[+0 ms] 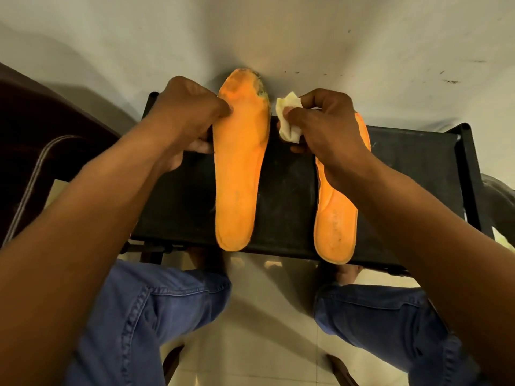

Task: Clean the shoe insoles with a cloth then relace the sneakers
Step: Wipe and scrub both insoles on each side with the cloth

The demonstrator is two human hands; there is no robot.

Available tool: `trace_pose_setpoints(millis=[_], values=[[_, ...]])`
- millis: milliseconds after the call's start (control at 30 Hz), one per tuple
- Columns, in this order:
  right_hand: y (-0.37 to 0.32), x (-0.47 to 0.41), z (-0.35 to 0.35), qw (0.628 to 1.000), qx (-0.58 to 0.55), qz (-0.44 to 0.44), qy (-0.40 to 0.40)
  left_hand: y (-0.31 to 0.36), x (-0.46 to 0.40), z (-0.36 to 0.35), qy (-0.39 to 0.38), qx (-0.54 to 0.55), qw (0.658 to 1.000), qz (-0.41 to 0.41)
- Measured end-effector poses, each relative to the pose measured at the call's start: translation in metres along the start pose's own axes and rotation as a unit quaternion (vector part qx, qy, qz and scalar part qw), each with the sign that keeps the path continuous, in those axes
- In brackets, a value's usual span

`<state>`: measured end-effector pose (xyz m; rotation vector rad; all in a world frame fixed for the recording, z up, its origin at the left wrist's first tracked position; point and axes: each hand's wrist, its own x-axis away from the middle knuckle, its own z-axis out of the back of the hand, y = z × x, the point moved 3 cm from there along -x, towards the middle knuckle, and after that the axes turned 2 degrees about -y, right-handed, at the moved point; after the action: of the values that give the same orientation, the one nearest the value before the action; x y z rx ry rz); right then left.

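Note:
Two orange insoles lie lengthwise on a black stool (289,190). The left insole (239,168) has a dirty, greenish toe that pokes past the stool's far edge. My left hand (189,115) pinches its left edge near the toe. The right insole (334,229) is partly hidden under my right hand (326,123). That hand is closed on a crumpled pale cloth (288,118), held between the two insoles near their toes. No sneakers or laces show in the head view.
A pale wall (278,37) rises just behind the stool. A dark chair with a metal frame (41,162) stands at the left. My knees in blue jeans (156,316) sit under the stool's near edge above a tiled floor (264,330).

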<state>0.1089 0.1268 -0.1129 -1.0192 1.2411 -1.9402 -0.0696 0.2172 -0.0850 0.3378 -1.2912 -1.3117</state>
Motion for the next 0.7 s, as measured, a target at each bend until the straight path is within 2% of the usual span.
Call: trace_pose_setpoints(millis=[100, 233, 433, 567, 700], values=[[0.001, -0.002, 0.000, 1.000, 0.007, 0.005, -0.007, -0.004, 0.000, -0.005, -0.071, 0.045, 0.995, 0.054], [0.005, -0.002, 0.000, 0.999, 0.044, 0.000, -0.020, -0.017, -0.008, -0.014, -0.103, -0.023, 0.992, 0.074], [0.005, 0.000, -0.002, 0.994, 0.088, -0.026, -0.065, -0.028, -0.023, -0.014, -0.058, -0.177, 0.982, -0.011], [0.004, 0.001, -0.001, 0.991, 0.076, -0.058, -0.095, -0.028, -0.025, -0.010, 0.023, -0.342, 0.935, -0.090], [0.004, 0.000, 0.001, 0.987, 0.065, -0.105, -0.107, -0.025, -0.023, -0.009, 0.089, -0.381, 0.910, -0.137]])
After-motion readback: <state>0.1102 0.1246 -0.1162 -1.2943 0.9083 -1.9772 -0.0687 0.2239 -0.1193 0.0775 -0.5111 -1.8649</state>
